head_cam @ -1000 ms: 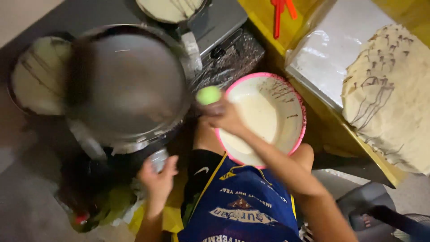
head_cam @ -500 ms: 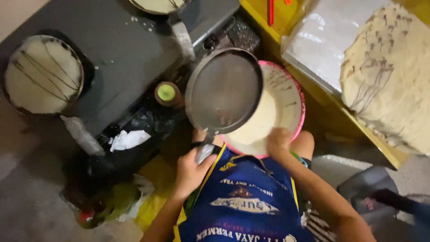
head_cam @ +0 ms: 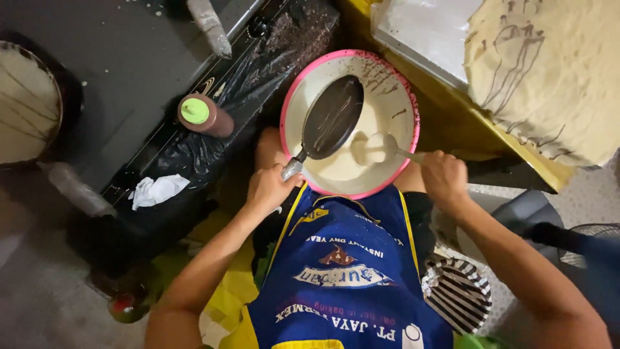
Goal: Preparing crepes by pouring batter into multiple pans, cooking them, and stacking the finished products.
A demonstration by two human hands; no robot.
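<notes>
A pink-rimmed white bowl of pale batter rests on my lap above a blue apron. My left hand grips the handle of a small dark frying pan, which is held tilted over the bowl, streaked with batter. My right hand holds a ladle whose cup, full of batter, sits in the bowl just beside the pan's lower edge.
A brown squeeze bottle with a green cap stands on the dark stove top. Another pan with a thin crepe sits far left. A stack of cooked crepes lies top right. Crumpled tissue lies near the stove edge.
The pan has come from the stove down into the bowl and tilted. My right hand moved from the bowl's rim to the ladle and scooped batter.
</notes>
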